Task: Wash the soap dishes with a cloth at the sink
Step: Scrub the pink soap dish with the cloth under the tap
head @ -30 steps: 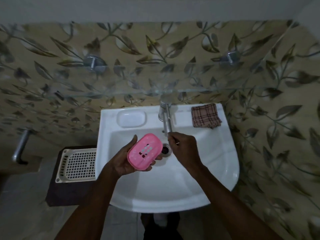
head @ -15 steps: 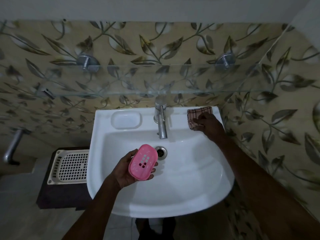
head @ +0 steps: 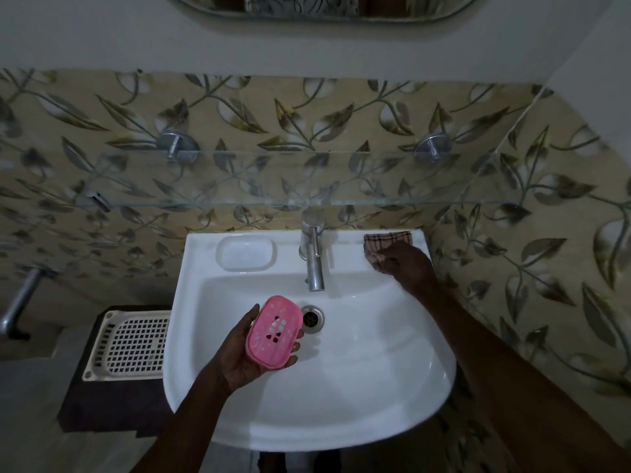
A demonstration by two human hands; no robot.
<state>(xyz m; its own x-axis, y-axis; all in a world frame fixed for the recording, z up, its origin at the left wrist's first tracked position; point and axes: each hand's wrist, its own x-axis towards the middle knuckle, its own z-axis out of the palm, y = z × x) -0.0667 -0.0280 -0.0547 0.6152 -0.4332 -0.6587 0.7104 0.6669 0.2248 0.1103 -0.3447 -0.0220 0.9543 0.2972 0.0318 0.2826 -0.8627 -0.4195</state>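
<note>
My left hand [head: 239, 356] holds a pink soap dish [head: 273, 332] with drain holes over the white sink [head: 341, 397], just left of the drain [head: 311, 318]. My right hand [head: 406, 261] rests on a brown checked cloth [head: 386, 240] lying on the sink's back right ledge, with its fingers curled onto the cloth's front edge. The cloth still lies flat on the ledge. The steel tap [head: 312, 257] stands between the two hands, and no water runs from it.
A moulded soap recess [head: 246, 251] sits on the sink's back left ledge. A cream perforated tray [head: 131, 346] lies on a dark stand left of the sink. A glass shelf [head: 307, 179] projects from the leaf-patterned wall above the tap.
My right hand left the tap and reached to the cloth on the back right ledge, where it now presses. My left hand kept the pink dish and lowered it slightly.
</note>
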